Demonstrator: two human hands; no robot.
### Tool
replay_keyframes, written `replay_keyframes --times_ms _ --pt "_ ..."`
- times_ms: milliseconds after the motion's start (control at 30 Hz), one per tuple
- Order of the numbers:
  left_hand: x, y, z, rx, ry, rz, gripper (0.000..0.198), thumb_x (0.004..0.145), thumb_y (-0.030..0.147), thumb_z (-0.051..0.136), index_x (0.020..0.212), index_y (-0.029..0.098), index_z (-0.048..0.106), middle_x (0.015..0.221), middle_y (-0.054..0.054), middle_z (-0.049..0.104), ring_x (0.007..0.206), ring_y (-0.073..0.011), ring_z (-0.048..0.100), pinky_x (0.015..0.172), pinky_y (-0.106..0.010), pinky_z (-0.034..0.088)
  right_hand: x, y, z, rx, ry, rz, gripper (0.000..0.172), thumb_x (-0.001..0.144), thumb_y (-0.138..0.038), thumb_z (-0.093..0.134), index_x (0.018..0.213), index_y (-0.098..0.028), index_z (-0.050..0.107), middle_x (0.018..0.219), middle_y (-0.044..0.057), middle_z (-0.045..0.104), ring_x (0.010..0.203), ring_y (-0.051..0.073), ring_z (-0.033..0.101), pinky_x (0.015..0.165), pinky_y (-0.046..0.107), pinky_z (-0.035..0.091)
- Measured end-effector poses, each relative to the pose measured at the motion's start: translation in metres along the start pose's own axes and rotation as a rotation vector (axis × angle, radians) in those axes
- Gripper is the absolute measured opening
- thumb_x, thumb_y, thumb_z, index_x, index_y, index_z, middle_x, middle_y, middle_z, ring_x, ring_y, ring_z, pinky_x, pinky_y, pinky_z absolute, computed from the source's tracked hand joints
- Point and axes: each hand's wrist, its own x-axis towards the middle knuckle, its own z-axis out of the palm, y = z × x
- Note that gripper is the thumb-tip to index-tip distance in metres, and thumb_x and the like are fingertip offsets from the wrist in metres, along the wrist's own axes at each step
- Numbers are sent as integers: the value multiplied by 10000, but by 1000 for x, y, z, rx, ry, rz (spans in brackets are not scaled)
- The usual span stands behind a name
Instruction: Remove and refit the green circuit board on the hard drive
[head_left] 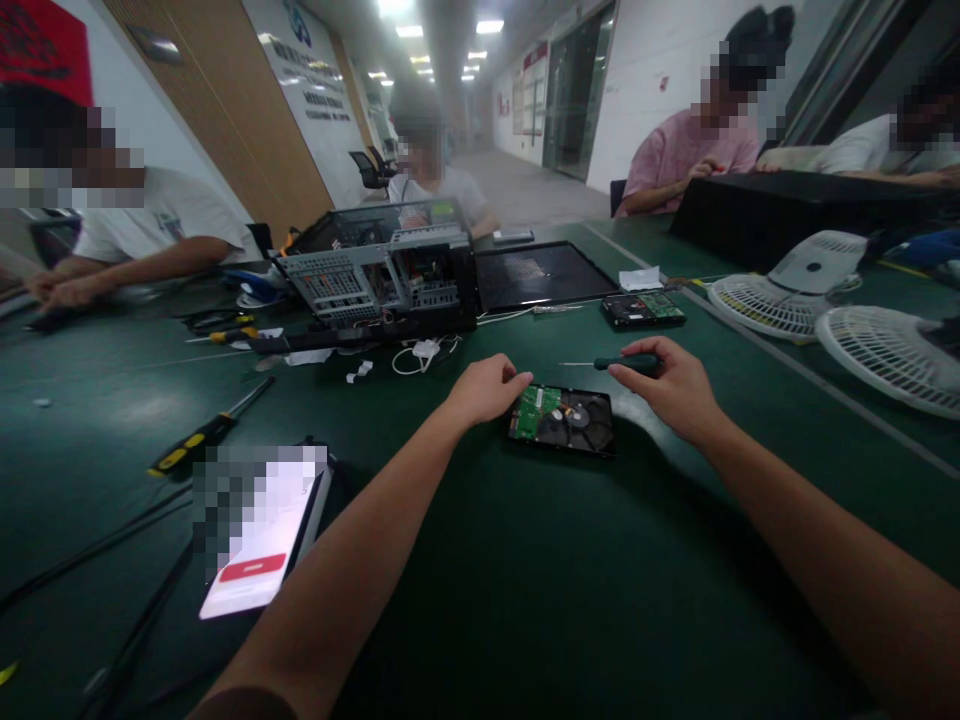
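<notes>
A hard drive [574, 420] lies on the green table in front of me, its green circuit board facing up. My left hand [491, 388] is closed at the drive's left far corner, thumb along the edge and fingers curled beside it. In my right hand [671, 385] is a small screwdriver [611, 364] with a dark green handle, held nearly level with its thin shaft pointing left. The screwdriver is above and beyond the drive, apart from it. A second hard drive [643, 310] rests farther back, past my right hand.
An opened computer case [382, 280] stands at the back, beside a dark flat panel [544, 274]. On the left are a yellow-black screwdriver [195, 444], a lit phone [262, 540] and cables. White fan parts [787, 290] lie at right. Several people sit around the table.
</notes>
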Motion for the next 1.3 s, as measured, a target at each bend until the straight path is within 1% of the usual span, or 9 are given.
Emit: replay_keyframes --times_ms 100,233,400,567,833,900,1033,1167,1300 --pt "0 0 10 -27 97 159 481 941 547 610 1261 189 645 1248 -116 691 1086 -264 659 931 -393 532 -1 -1 5 231 -45 18 442 763 -436 815 1123 -227 666 942 66 714 781 218 660 677 373 533" --pt "-1 -2 20 -163 -5 188 533 903 523 683 1341 230 607 1324 -92 665 1161 -252 639 983 -396 520 -2 -4 10 416 -31 -8 400 782 -387 798 1131 -247 661 1054 70 713 885 221 678 762 383 569" --pt "0 -4 22 -219 -88 220 452 859 447 738 1257 249 656 1259 -63 693 1150 -240 651 960 -382 525 -9 -17 13 395 27 -69 360 847 -397 751 1154 -260 623 962 46 676 773 192 660 698 371 570" --pt "-1 -4 14 -178 -163 251 428 846 433 730 1230 252 675 1195 -61 696 1084 -231 655 933 -369 520 -19 -27 20 369 -42 -147 329 933 -436 643 1203 -278 540 1132 69 684 801 187 689 750 396 592" --pt "-3 -3 2 -92 -272 269 408 866 496 701 1189 247 698 1135 -54 721 1023 -229 667 860 -345 520 -27 -31 25 287 -78 -177 361 958 -461 607 1249 -265 525 1087 73 687 777 181 680 748 396 583" --pt "-4 0 0 -112 -226 256 372 903 466 671 1195 236 693 1134 -59 726 1017 -222 675 860 -346 529 -27 -32 27 298 -77 -178 355 960 -467 606 1241 -266 524 1083 67 685 763 174 676 732 387 578" --pt "-8 16 -7 -164 9 370 329 927 332 668 1239 228 656 1246 -62 696 1122 -212 652 941 -346 522 -28 -36 33 319 -97 -190 350 959 -462 622 1228 -261 523 1066 58 685 748 169 672 738 384 577" --pt "-17 41 -12 -189 71 501 425 878 285 749 1274 225 608 1281 -59 675 1140 -207 647 974 -338 522 -32 -44 36 247 -76 -214 342 939 -462 653 1202 -266 559 1051 57 686 875 212 688 803 398 578" --pt "-25 58 -12 -104 183 549 352 896 270 724 1232 221 631 1209 -52 698 1118 -206 649 1011 -361 502 -36 -56 38 200 -30 -287 286 925 -431 679 1147 -270 601 1137 76 674 959 232 676 857 414 574"
